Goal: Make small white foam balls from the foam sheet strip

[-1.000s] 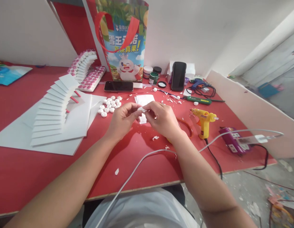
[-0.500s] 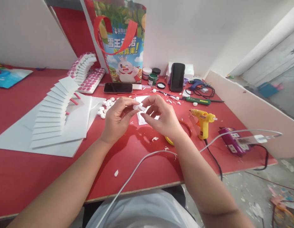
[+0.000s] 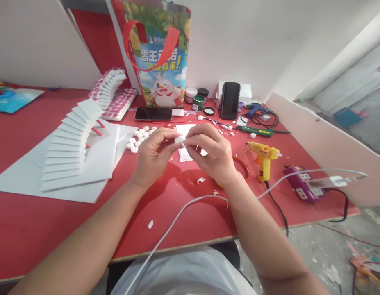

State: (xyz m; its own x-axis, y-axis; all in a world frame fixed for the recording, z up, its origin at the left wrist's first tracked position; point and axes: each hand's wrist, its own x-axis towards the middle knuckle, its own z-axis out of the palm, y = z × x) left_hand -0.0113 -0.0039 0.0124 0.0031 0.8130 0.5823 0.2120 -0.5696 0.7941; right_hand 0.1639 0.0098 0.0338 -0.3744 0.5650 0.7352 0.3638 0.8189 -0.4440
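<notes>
Between the thumb and forefinger of my left hand [image 3: 154, 155] is a small white paper roll [image 3: 178, 140], coiled like a rosette. My right hand [image 3: 212, 151] is closed at the roll's right side, its thumb and forefinger pinching the loose end of the strip. Beneath both hands lie white paper sheets [image 3: 186, 155], partly covered by my fingers. Several finished-looking white rolls [image 3: 137, 141] sit in a cluster just left of my left hand.
At left, a curved stepped white model [image 3: 67, 143] rests on white boards. A yellow glue gun [image 3: 263, 155] and purple box [image 3: 302, 184] stand right. A grey cable [image 3: 190, 203] crosses in front. Behind are a phone [image 3: 153, 114], paint jars [image 3: 198, 102] and a printed bag [image 3: 163, 73].
My right fingers have closed in on the paper roll and now pinch its loose end. The strip that stuck out to the right shows less. My left hand keeps its hold.
</notes>
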